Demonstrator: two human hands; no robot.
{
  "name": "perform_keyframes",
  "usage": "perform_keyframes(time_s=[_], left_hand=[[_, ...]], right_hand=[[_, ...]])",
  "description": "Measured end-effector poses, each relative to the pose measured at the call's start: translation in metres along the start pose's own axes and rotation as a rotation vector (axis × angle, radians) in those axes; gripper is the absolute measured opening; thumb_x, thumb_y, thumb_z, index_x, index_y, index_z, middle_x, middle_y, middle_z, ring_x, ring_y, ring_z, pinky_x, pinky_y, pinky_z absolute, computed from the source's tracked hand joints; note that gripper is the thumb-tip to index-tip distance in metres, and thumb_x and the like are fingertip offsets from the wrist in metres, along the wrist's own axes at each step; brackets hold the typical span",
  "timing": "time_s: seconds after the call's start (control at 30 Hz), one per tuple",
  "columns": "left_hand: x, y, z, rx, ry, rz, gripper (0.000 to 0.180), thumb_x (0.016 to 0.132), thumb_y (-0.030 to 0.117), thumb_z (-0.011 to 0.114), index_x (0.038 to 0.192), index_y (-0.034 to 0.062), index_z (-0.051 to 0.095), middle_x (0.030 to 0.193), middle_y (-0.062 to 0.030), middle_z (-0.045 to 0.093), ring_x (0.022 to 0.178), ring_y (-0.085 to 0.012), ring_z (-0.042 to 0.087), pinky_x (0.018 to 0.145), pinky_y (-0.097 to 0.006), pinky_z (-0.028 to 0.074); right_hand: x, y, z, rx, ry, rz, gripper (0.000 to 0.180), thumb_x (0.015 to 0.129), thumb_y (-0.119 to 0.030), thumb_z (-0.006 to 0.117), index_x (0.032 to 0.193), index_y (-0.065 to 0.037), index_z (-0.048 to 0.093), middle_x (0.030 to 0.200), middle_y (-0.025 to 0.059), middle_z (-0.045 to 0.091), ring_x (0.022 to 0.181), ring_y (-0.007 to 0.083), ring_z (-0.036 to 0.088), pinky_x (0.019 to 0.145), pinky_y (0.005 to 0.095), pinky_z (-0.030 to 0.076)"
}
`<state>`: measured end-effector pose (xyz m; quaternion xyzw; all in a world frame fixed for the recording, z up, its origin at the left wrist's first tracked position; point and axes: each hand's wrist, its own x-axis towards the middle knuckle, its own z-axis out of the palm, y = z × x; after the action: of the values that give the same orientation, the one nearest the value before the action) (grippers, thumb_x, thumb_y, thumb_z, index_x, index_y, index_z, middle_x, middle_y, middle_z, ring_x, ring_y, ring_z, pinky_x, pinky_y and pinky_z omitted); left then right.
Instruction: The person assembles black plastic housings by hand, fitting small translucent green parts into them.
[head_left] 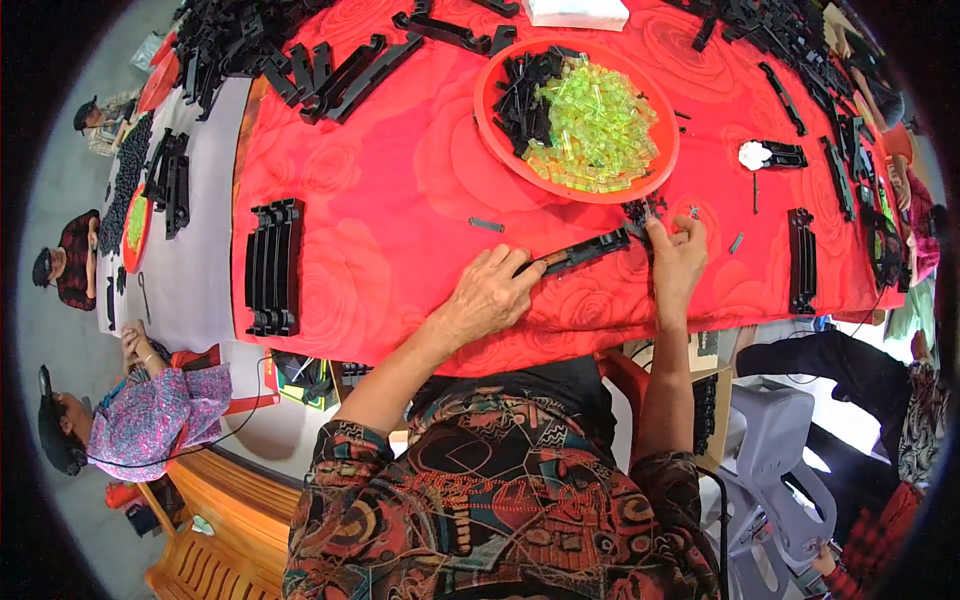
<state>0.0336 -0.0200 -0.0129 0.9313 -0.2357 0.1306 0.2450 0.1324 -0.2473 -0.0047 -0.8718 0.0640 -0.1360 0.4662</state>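
My left hand (492,292) is closed around one end of a long black plastic housing (592,250), which lies slanted above the red cloth. Beside the housing's far end is my right hand (677,262), its thumb and fingers drawn together over a small cluster of dark little parts (640,210). What sits between those fingertips is too small to make out. Just beyond stands a round red tray (580,192), holding clear yellow-green vials (600,120) and slim black pieces (528,95). A small dark strip (486,224) lies left of the housing.
Black housings are stacked at the left (272,268) and right (802,262), with heaps (240,50) along the far side. A white wad (754,155) rests by a black piece. Other people sit around the tables; a wooden bench (220,520) and grey chair (770,440) stand behind me.
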Motion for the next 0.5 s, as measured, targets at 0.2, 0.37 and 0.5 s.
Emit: perform_keyframes(time_s=[0.2, 0.37, 0.5], left_hand=[[0.002, -0.002, -0.004, -0.018, -0.011, 0.012, 0.039, 0.060, 0.006, 0.061, 0.099, 0.0016, 0.054, 0.091, -0.0125, 0.049, 0.077, -0.0278, 0.050, 0.068, -0.036, 0.045], [0.002, -0.003, 0.000, -0.023, 0.009, 0.022, 0.036, 0.063, 0.010, 0.060, 0.098, 0.0038, 0.055, 0.086, -0.0106, 0.047, 0.077, -0.0263, 0.047, 0.065, -0.037, 0.042], [0.003, -0.002, -0.002, -0.036, 0.007, 0.012, 0.033, 0.063, 0.011, 0.061, 0.095, 0.0045, 0.055, 0.085, -0.0106, 0.047, 0.078, -0.0264, 0.047, 0.065, -0.037, 0.042]], right_hand=[[-0.034, -0.053, 0.010, 1.168, -0.136, 0.087, 0.022, 0.089, -0.018, 0.047, 0.085, 0.003, 0.051, 0.049, -0.0040, 0.032, 0.040, 0.0042, 0.029, 0.039, 0.0207, 0.026], [-0.052, -0.069, 0.051, 1.211, -0.286, 0.051, 0.030, 0.093, -0.022, 0.036, 0.084, 0.003, 0.050, 0.050, -0.0062, 0.027, 0.040, 0.0022, 0.025, 0.037, 0.0200, 0.024], [-0.058, -0.065, 0.061, 1.148, -0.327, 0.062, 0.032, 0.093, -0.023, 0.036, 0.083, 0.003, 0.051, 0.051, -0.0058, 0.029, 0.041, 0.0020, 0.025, 0.038, 0.0197, 0.024]])
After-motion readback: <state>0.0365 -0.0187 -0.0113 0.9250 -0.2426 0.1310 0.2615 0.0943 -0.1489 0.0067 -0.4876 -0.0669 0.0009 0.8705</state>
